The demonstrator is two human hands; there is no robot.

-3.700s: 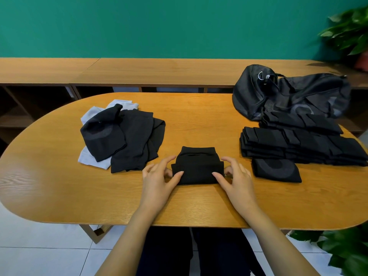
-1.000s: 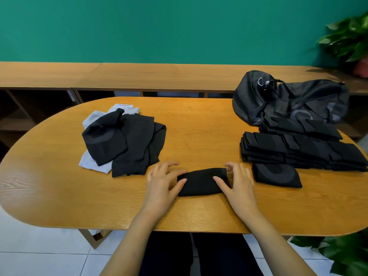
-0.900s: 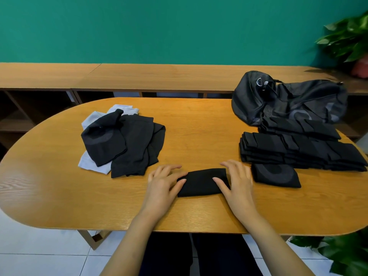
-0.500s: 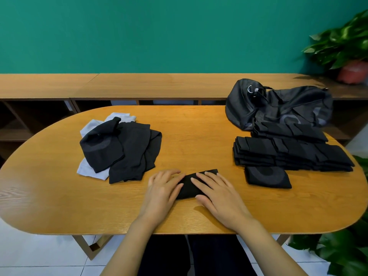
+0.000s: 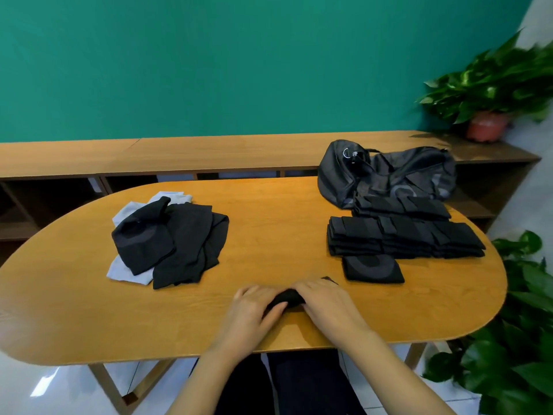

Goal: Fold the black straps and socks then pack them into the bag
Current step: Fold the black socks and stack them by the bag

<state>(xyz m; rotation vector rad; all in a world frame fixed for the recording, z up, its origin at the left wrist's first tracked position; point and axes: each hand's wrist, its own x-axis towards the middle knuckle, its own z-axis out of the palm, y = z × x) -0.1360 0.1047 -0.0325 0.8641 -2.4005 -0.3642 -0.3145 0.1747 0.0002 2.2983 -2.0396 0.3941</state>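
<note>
Hands: left hand pinches the black strap; right hand curls over it (flat before).
Strap: one, near edge of the table, now bunched smaller.
Right: one folded piece, two folded rows.
Left: one loose pile.
Far right: one bag.

A rolled black piece is lying gripped between the left hand and right hand. At right, folded black straps are sitting stacked in rows — a patterned folded piece just before them, the black bag slumping behind. An unfolded heap (black over pale grey) is lying left.
</note>
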